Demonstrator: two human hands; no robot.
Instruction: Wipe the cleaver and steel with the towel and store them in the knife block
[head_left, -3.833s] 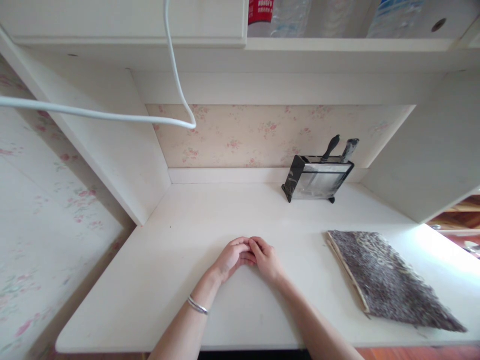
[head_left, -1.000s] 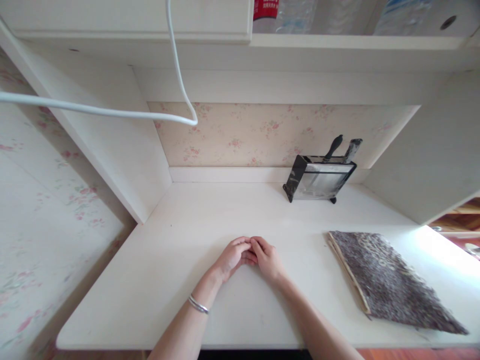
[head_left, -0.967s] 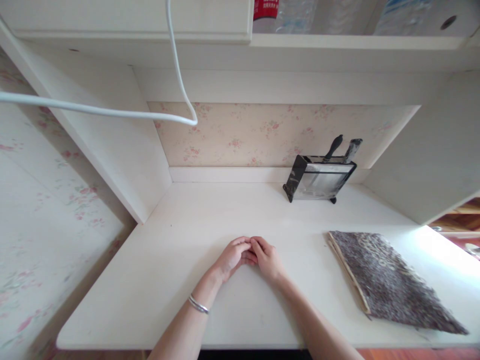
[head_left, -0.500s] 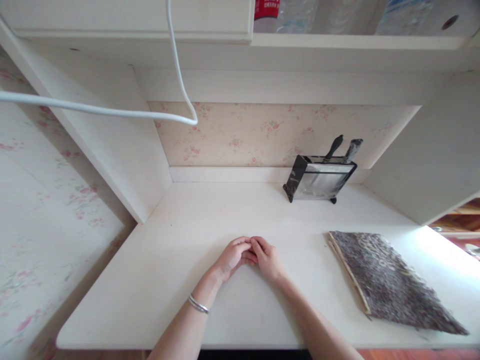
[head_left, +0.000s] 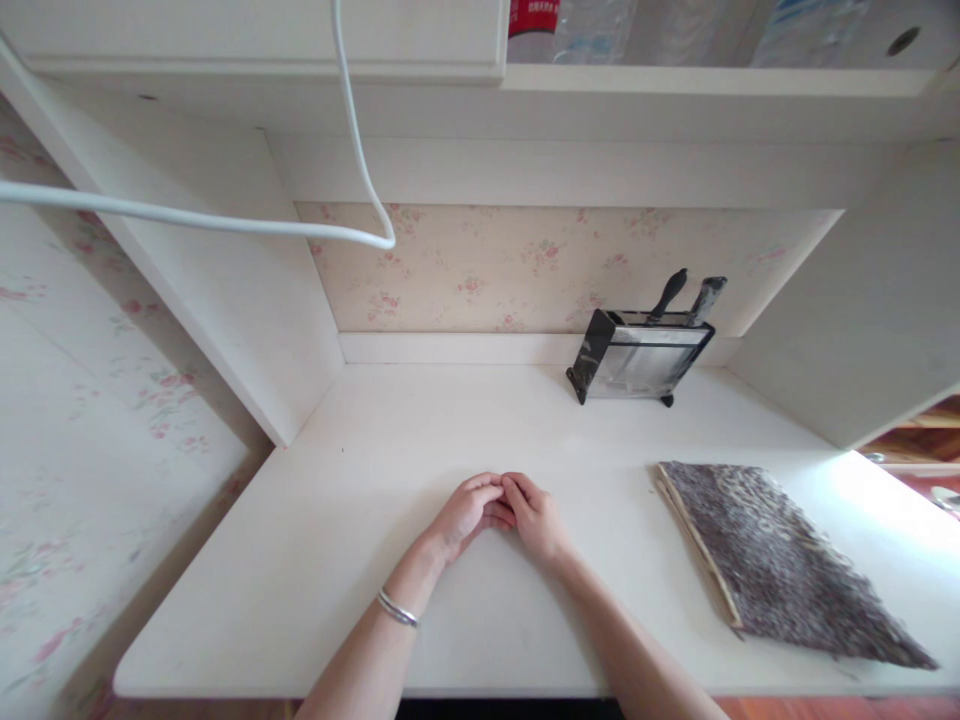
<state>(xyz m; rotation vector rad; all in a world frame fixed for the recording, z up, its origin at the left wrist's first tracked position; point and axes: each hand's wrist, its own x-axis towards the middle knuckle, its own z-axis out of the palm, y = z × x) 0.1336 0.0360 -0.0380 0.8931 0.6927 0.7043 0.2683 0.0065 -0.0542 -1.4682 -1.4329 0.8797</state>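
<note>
My left hand and my right hand rest together on the white desk, near its front middle. Their fingertips touch and the fingers are curled in. Nothing shows inside either hand. A silver bracelet circles my left wrist. The nearest object is a folded grey-brown patterned cloth, lying flat to the right of my right hand and apart from it.
A black and clear knife holder with two handles stands against the floral back wall at the right. A white cable hangs across the upper left. Bottles stand on the shelf above. White side panels flank the desk.
</note>
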